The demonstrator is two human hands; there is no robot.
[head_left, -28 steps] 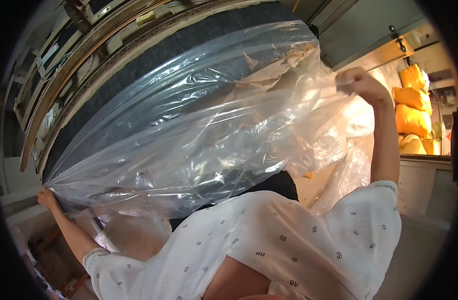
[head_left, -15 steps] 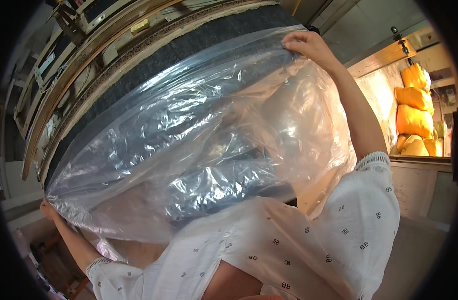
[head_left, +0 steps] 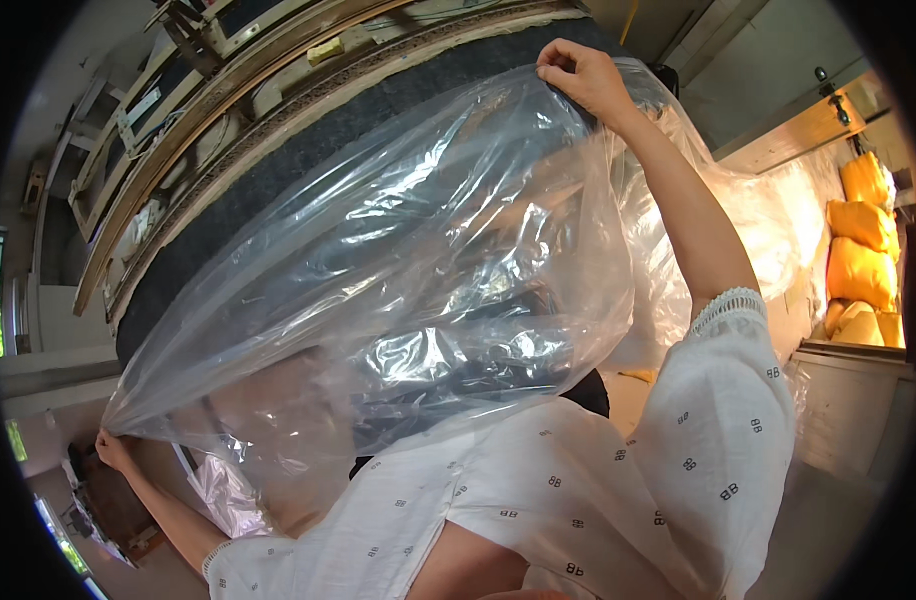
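While both hands (head_left: 586,80) (head_left: 114,452) pinch its edge, the clear plastic bag (head_left: 408,290) sheathes a dark panel (head_left: 308,150)

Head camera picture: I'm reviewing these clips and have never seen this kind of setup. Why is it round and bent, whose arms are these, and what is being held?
The camera sits on a person's head and looks down through a very wide lens, so the picture is round and straight edges curve near its rim. Both arms belong to the wearer, in a white patterned top. The right hand is raised high and grips the top edge of a large clear plastic bag. The left hand is stretched out low and pinches the bag's opposite corner, so the sheet is spread between them. Behind it stands a big dark slab with a pale edge, and wooden frames beyond. At far right are orange-yellow sacks.
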